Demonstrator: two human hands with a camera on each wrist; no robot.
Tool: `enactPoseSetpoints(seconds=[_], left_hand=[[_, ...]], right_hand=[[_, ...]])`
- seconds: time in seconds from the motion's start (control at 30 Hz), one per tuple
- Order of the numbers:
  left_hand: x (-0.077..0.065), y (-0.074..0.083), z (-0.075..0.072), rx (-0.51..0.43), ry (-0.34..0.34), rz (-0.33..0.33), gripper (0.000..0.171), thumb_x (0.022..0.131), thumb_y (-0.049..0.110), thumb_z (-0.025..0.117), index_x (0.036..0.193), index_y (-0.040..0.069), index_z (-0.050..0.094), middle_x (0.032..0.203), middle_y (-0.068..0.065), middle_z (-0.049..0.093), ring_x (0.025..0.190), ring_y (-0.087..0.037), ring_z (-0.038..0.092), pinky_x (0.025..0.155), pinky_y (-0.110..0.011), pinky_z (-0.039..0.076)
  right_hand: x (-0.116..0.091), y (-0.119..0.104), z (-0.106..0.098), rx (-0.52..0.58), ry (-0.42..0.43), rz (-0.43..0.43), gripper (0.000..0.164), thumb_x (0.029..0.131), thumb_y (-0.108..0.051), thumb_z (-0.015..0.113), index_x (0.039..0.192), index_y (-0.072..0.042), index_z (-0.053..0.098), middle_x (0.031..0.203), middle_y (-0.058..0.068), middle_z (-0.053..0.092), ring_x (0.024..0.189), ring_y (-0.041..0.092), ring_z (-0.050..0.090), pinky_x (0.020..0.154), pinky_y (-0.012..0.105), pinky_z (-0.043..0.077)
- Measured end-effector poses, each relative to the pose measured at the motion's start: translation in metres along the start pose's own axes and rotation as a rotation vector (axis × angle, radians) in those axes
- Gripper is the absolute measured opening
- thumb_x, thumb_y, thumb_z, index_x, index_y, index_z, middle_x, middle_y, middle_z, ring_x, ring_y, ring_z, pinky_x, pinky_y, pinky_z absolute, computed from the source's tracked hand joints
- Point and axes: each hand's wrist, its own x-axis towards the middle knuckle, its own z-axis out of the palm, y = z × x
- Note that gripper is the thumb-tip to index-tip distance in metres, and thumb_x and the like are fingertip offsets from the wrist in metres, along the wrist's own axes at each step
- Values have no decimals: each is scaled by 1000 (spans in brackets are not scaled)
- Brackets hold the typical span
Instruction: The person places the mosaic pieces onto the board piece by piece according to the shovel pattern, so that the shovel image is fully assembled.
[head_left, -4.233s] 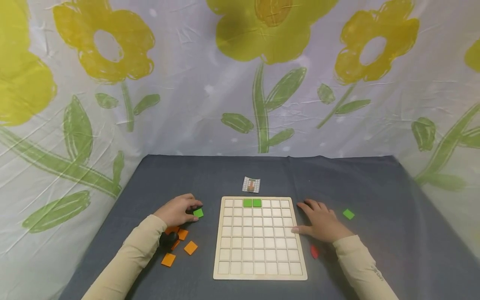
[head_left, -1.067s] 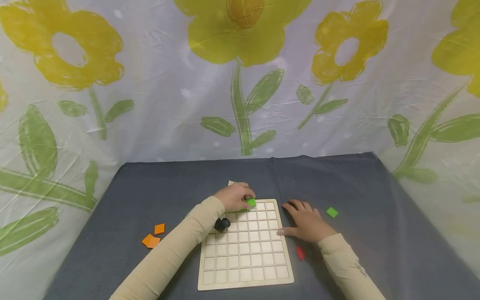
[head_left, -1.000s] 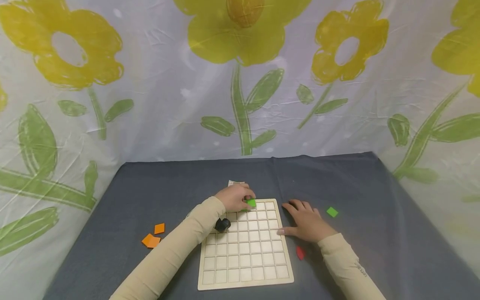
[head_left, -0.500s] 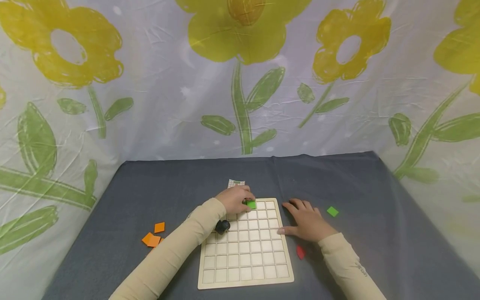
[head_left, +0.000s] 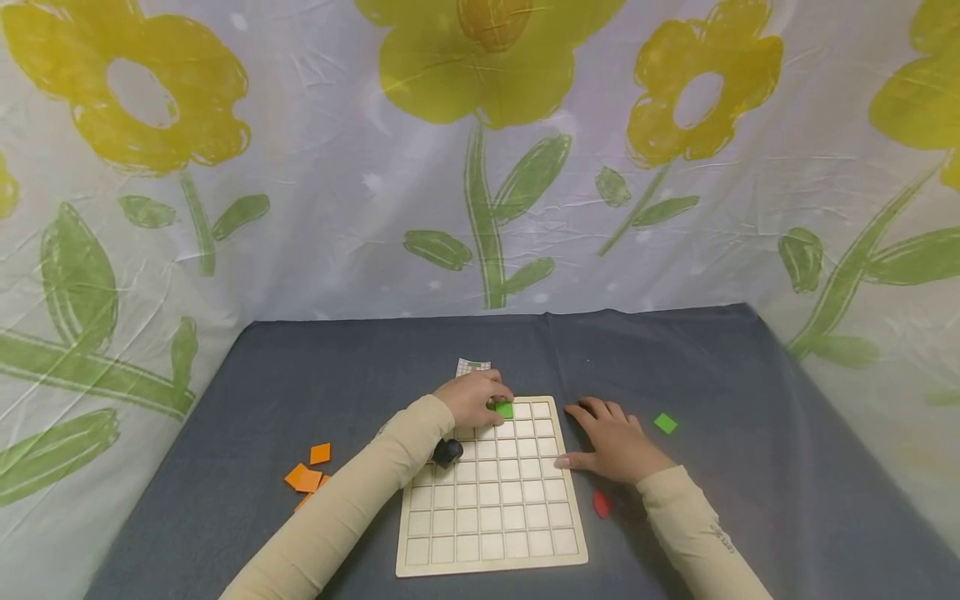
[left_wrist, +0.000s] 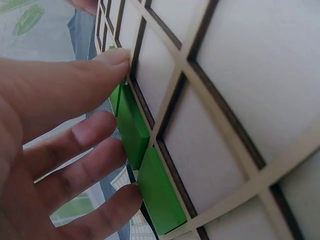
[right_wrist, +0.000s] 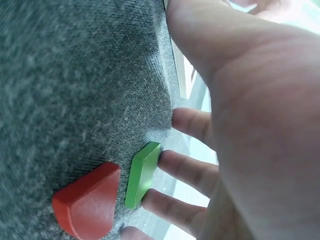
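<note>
At the far edge of a wooden grid board (head_left: 491,546), my left hand (head_left: 472,398) pinches a small green square tile (head_left: 503,409) with thumb and index finger, in the top row. In the left wrist view, two more green tiles (left_wrist: 160,195) sit side by side in that row; the hand hides them in the head view. My right hand (head_left: 618,442) rests with fingers spread, its thumb on the board's right edge. A loose green tile (head_left: 665,423) lies beyond its fingers, and a red rounded piece (head_left: 601,503) lies near its wrist.
Several orange square tiles (head_left: 306,479) lie on the dark cloth left of the board, partly behind the left sleeve. A small printed card (head_left: 472,365) sits beyond the board, half covered by the left hand. A black wrist camera (head_left: 447,452) hangs over the board.
My left hand has carried a green tile from the table at left to the board's top row, then lowered it slightly. The right hand has stayed by the board. The head view has shifted.
</note>
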Motion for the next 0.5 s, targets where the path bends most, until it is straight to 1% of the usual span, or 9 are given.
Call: enactPoseSetpoints(seconds=[0.1,0.27,0.33,0.43,0.5], left_hand=[[1,1,0,-3,-14,-8,35,85,19,74,118,10,68,103,-5,59,93,-16,60,82,-30,50],[-6,-1,-2,-37,-30,-23,35,86,20,73,120,11,67,104,-5,59,90,-16,57,80,-30,48],[-10,-3,-5,-44,-33,-33,35,87,21,72,121,11,66,103,-4,59,87,-15,54,78,-31,46],[-19,-7,-12,-48,-20,-62,35,88,20,71,121,12,65,104,-5,60,84,-15,51,76,-33,45],[-28,-11,-17,-42,-4,-95,34,88,20,71,121,12,65,106,-4,60,85,-14,53,76,-33,46]], right_hand=[[0,0,0,-1,4,-5,85,79,-62,66,143,-11,44,144,17,40,129,41,38,92,63,37],[-1,-1,1,-5,11,-24,85,80,-61,66,143,-9,44,144,18,40,128,42,39,91,62,38],[-2,-1,1,-6,13,-27,84,80,-60,66,143,-9,44,143,18,41,128,42,39,91,62,38],[-2,0,1,7,14,-29,84,80,-60,67,143,-9,44,143,19,40,128,43,38,91,63,37],[-2,2,1,15,14,-28,84,80,-61,66,143,-10,43,144,19,39,128,44,38,92,65,35]])
